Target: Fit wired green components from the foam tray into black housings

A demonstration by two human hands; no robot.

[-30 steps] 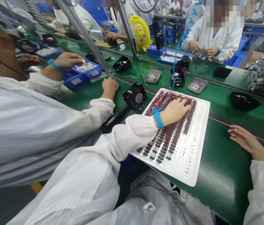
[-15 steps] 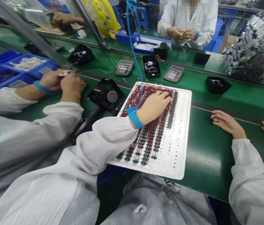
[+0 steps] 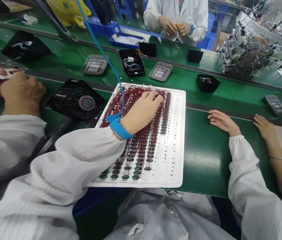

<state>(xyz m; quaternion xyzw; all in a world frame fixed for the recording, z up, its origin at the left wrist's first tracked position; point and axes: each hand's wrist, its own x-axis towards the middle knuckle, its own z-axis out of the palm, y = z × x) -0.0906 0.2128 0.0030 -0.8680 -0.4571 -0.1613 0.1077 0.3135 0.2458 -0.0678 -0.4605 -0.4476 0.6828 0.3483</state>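
Observation:
A white foam tray (image 3: 173, 160) lies on the green bench, holding rows of small green circuit boards (image 3: 137, 171) with dark red wires (image 3: 124, 96). My left hand (image 3: 142, 111), in a blue wrist strap (image 3: 119, 127), rests over the tray's upper part. Its fingers are bent down into the wires and look closed on them; the thumb and exact grip are hidden. Right of the tray, my right hand (image 3: 222, 121) rests on the green bench with its fingers stretched out, holding nothing.
Beyond the tray stand display units (image 3: 161, 71), an open black housing (image 3: 131, 63) and another black housing (image 3: 208, 82). A black fan-like part (image 3: 81, 100) lies left, near a co-worker's hands (image 3: 22, 90). Another person's hand (image 3: 264, 126) rests at right. A blue cord crosses above the tray.
The view has swung to the right, so the tray and bench things appear further left. My left hand's fingers have curled more over the wires. My right hand stays on the bench.

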